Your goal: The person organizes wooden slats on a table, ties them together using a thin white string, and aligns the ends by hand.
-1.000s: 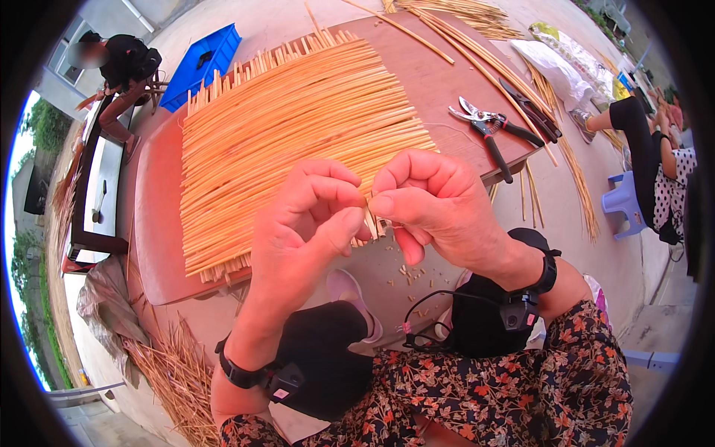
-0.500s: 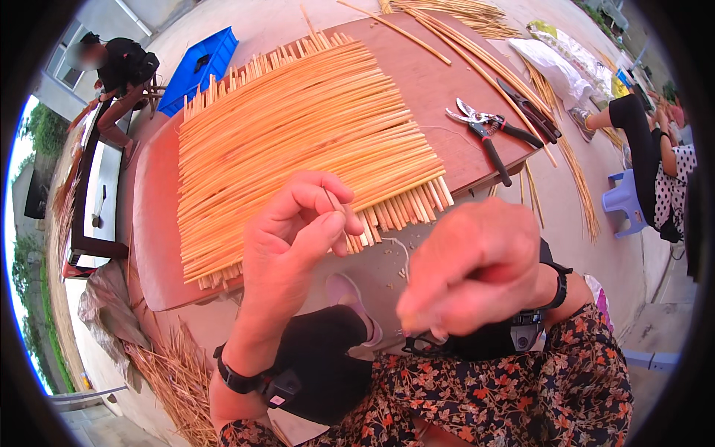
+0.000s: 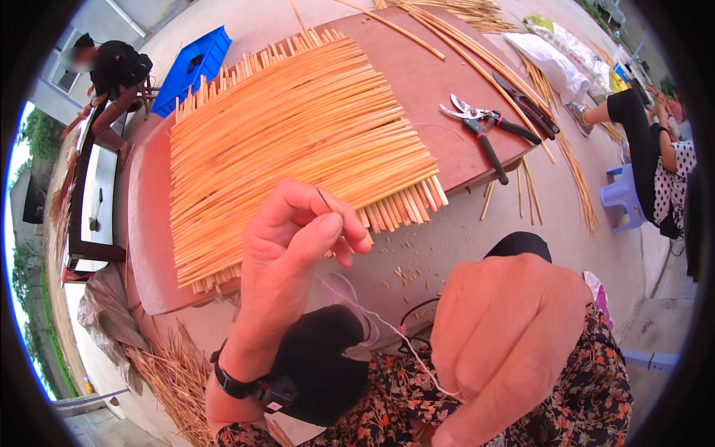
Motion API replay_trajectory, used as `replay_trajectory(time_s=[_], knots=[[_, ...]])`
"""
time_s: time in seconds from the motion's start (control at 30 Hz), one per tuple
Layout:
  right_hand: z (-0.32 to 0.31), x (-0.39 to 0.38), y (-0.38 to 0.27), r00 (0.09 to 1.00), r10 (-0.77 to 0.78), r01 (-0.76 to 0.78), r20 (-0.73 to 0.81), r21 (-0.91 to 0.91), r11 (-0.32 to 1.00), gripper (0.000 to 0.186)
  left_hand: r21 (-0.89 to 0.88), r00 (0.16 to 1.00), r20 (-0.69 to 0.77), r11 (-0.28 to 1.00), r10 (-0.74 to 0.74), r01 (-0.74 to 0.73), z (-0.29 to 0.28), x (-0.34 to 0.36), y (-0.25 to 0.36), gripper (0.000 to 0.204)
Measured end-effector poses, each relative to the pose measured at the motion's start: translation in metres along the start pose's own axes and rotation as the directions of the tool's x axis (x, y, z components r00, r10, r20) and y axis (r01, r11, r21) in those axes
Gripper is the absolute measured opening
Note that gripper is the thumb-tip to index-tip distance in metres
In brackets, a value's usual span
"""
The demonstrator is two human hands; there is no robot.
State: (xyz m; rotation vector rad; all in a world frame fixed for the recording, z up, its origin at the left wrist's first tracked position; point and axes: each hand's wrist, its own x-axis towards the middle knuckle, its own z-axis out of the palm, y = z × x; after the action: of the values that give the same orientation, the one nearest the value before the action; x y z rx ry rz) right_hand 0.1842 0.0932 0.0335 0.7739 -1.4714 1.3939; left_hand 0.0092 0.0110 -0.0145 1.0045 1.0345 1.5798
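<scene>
- The left hand (image 3: 298, 238) pinches a thin needle (image 3: 325, 200) between thumb and forefinger, above the near edge of the reed mat (image 3: 290, 149).
- The right hand (image 3: 506, 335) is curled closed low and near the camera, with a white thread (image 3: 387, 328) pinched in it; the thread runs taut up toward the left hand.
- The needle slants up and to the left, its long axis roughly in line with the thread below it; which end is the point I cannot tell.
- The mat lies flat on the reddish tabletop (image 3: 447, 82), its reeds side by side with their long axes running from lower left to upper right, and ends overhanging the near and far edges unevenly.
- My reading: the reeds are already laid out as a full sheet, and the stitching at the near edge appears hardly begun, since no thread shows across the reeds.
- Pruning shears (image 3: 484, 130) lie on the tabletop to the right, well apart from both hands.
</scene>
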Motion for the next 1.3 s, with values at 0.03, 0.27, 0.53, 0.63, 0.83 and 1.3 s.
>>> replay_trajectory(time_s=[0.03,0.27,0.53,0.63,0.83,1.3], knots=[[0.000,0.002,0.001,0.999,0.011,-0.013,0.030,0.082,0.997,0.010,0.006,1.000,-0.009,1.000,0.001,-0.001,-0.003,-0.002,0.000,0.008],[0.012,-0.007,-0.013,0.998,0.042,-0.037,-0.046,0.097,0.995,0.009,-0.046,0.999,0.021,0.998,-0.038,0.039,0.002,-0.002,-0.002,0.006],[0.010,-0.003,-0.009,0.988,0.150,-0.139,-0.041,0.202,0.969,0.008,-0.056,0.999,0.033,0.998,-0.024,0.025,-0.005,0.000,-0.004,0.004],[-0.009,-0.010,-0.004,0.962,0.194,-0.247,0.191,0.306,0.919,0.003,-0.047,0.999,0.020,0.998,-0.048,0.049,-0.003,-0.001,-0.007,0.003],[-0.006,-0.014,-0.003,0.441,0.822,-0.864,-0.361,0.079,0.498,0.004,-0.029,1.000,-0.001,0.999,0.024,-0.024,-0.002,-0.006,-0.009,0.005],[-0.008,-0.034,0.024,0.624,0.626,-0.781,-0.468,-0.351,0.517,0.004,-0.034,1.000,-0.003,0.999,0.007,-0.007,-0.009,-0.014,-0.010,0.024]])
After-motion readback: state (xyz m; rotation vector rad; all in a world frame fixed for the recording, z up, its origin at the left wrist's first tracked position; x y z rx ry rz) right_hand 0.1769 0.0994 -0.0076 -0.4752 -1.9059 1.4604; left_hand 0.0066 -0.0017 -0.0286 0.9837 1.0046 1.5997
